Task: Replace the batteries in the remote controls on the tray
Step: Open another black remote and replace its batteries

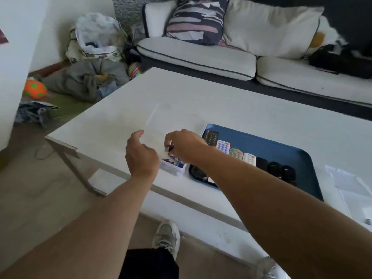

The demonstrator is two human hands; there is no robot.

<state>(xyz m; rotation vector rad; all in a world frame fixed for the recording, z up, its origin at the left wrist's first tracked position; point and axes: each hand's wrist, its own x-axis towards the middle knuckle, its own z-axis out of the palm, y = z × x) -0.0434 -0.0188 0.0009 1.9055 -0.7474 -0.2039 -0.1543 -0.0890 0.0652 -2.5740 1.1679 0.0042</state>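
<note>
Right hand over clear box of batteries, fingers curled, pinching small dark item; what it is, cannot tell. Left hand beside box, fingers relaxed, holding nothing. Remote controls in row on blue tray, just right of box, on white table.

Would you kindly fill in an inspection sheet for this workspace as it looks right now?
Surface: white table, beside a sofa.
Job's things: blue tray holds a row of remotes; clear battery box left of the tray.
Clutter: clear plastic pieces at the table's right edge.
Grippers: right hand pinches a small dark item above the box; left hand hovers open.
Cables: a thin cord on the floor.
Surroundings: clothes pile, orange ball, bag.
</note>
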